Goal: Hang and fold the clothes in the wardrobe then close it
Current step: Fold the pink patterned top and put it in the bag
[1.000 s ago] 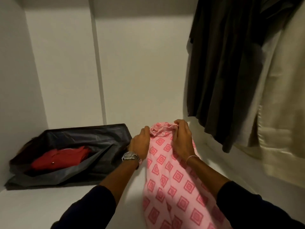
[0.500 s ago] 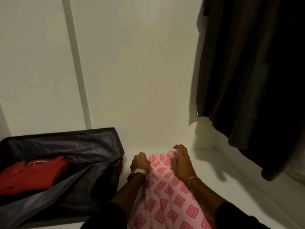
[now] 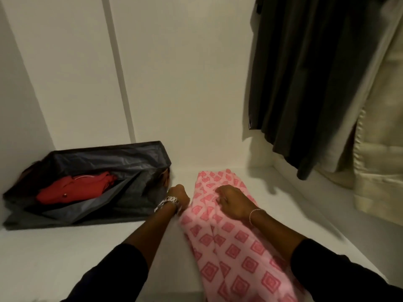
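White wardrobe shelf floor as landmark. Left rear of it: open dark grey fabric storage bag against the back wall, blocking that corner. Middle: pink diamond-patterned cloth lying front to back. Bare strip between bag and cloth, narrow. Right side overhung by dark hanging garment and cream satin-edged garment; open floor beneath their hems.

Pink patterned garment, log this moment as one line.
pink patterned garment lying on wardrobe shelf | left hand fisted at its edge | right hand on top
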